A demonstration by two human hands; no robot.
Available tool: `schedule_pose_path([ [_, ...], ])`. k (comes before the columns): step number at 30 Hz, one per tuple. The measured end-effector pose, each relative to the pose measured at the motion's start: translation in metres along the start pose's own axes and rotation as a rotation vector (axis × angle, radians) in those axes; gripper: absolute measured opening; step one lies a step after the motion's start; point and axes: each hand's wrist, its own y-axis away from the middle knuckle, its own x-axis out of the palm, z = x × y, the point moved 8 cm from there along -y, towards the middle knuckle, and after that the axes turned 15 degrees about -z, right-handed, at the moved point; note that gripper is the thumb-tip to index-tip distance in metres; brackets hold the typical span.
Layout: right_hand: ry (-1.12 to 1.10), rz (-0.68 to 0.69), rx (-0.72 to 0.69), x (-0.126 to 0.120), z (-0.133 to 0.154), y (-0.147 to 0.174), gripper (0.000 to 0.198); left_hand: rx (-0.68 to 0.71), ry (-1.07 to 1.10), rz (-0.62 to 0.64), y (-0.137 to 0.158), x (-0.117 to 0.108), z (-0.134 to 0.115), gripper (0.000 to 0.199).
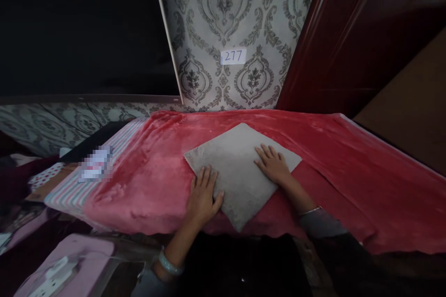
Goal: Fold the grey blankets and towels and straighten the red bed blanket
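A folded grey cloth (237,167) lies as a flat square, turned like a diamond, on a red plush blanket (334,158) that covers the table. My left hand (202,197) rests flat with fingers spread on the cloth's near-left edge. My right hand (272,163) presses palm down on the cloth's right part, fingers apart. Neither hand grips anything. A bangle circles each wrist.
A striped cloth (114,151) shows under the blanket's left side. Patterned wallpaper with a paper label "277" (233,56) stands behind. A dark screen (83,28) fills the upper left, a dark red door (351,37) the right. A pink object (66,267) sits low at left.
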Motion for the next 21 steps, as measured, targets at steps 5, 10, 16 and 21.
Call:
schedule_pose_path([
  [5,-0.041,-0.007,-0.023,-0.015,0.020,-0.011,0.059,-0.050,0.065,0.009,0.001,-0.002,0.003,0.059],
  [10,-0.218,0.009,-0.370,-0.025,0.131,-0.024,0.055,-0.151,0.021,-0.091,-0.025,-0.020,0.027,0.055],
  [16,-0.265,0.043,-0.604,-0.007,0.208,-0.033,0.053,-0.241,-0.157,0.089,-0.042,-0.003,0.058,0.064],
  [21,-0.213,0.008,-0.534,0.014,0.181,-0.058,0.055,-0.240,-0.179,0.117,-0.035,0.006,0.061,0.062],
])
